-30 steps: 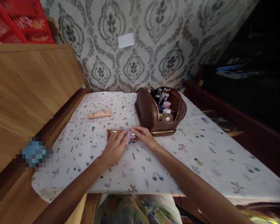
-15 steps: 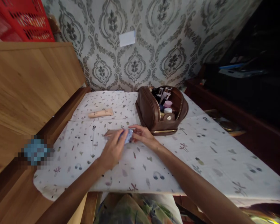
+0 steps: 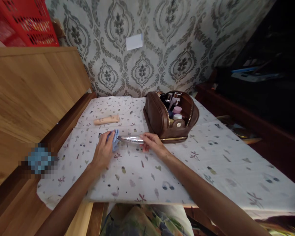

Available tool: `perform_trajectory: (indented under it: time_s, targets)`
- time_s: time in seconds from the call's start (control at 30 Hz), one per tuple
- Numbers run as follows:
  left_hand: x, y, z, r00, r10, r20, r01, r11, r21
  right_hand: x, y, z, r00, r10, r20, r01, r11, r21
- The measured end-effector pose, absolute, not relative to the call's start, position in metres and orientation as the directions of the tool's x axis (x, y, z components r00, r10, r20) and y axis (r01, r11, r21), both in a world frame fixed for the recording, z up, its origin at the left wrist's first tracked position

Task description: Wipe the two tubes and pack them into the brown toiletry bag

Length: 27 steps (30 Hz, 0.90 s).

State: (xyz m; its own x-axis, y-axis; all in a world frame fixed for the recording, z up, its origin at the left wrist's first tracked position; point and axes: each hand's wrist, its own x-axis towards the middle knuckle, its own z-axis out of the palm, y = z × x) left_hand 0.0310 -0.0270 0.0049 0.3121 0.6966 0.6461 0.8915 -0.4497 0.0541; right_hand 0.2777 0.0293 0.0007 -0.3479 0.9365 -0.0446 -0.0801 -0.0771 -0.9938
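Between my two hands lies a slim silver tube (image 3: 131, 139), held level just above the patterned cloth. My right hand (image 3: 151, 143) pinches its right end. A crumpled blue cloth (image 3: 115, 140) is gripped by my left hand (image 3: 104, 149) and sits at the tube's left end; whether they touch I cannot tell. Beyond my left hand a peach squeeze tube (image 3: 106, 120) rests flat. Just past my right hand stands a brown cosmetic bag (image 3: 157, 114), unzipped, with several bottles and a pink-lidded jar (image 3: 177, 109) inside.
A white printed cloth (image 3: 167, 170) covers the table. Wooden furniture (image 3: 39, 72) borders the left side, with a red basket (image 3: 39, 23) on top. Patterned wallpaper (image 3: 142, 68) rises behind, and a dark shelf (image 3: 236, 108) edges the right.
My left hand has moved left with the blue cloth, away from my right hand. The silver tube, mostly covered before, now shows between them.
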Motion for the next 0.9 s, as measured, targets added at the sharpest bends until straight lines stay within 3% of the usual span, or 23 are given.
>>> perform_trajectory:
  time_s: [0.13,0.27,0.4,0.5,0.6,0.73,0.83,0.9]
  targets:
    - [0.075,-0.04,0.012,0.425,0.598,0.679,0.818,-0.575,-0.006,0.275,0.025,0.002,-0.348,0.937,-0.045,-0.093,-0.082,-0.992]
    - [0.106,-0.042,0.011,0.597,0.512,0.617,0.753,-0.622,-0.212,0.272,0.019,0.005,-0.352,0.933,-0.078,-0.184,-0.151,-0.971]
    - [0.089,-0.027,0.011,0.566,0.524,0.637,0.808,-0.507,-0.3,0.273,0.017,0.01,-0.387,0.913,-0.128,-0.242,-0.235,-0.941]
    - [0.064,-0.012,0.014,0.477,0.572,0.668,0.867,-0.43,-0.252,0.275,0.019,0.01,-0.421,0.892,-0.164,-0.249,-0.288,-0.925]
    - [0.043,0.0,0.017,0.284,0.635,0.718,0.937,-0.344,-0.067,0.276,0.021,0.008,-0.436,0.879,-0.193,-0.31,-0.348,-0.885]
    - [0.031,0.011,0.016,-0.145,0.661,0.736,0.865,-0.277,0.419,0.276,0.025,0.004,-0.441,0.867,-0.229,-0.392,-0.416,-0.82]
    - [0.038,0.016,0.011,-0.501,0.71,0.495,0.499,-0.23,0.835,0.276,0.026,0.003,-0.444,0.868,-0.221,-0.465,-0.434,-0.771]
    - [0.054,0.017,0.008,-0.542,0.807,0.234,0.13,-0.194,0.972,0.275,0.025,0.002,-0.45,0.872,-0.195,-0.497,-0.426,-0.756]
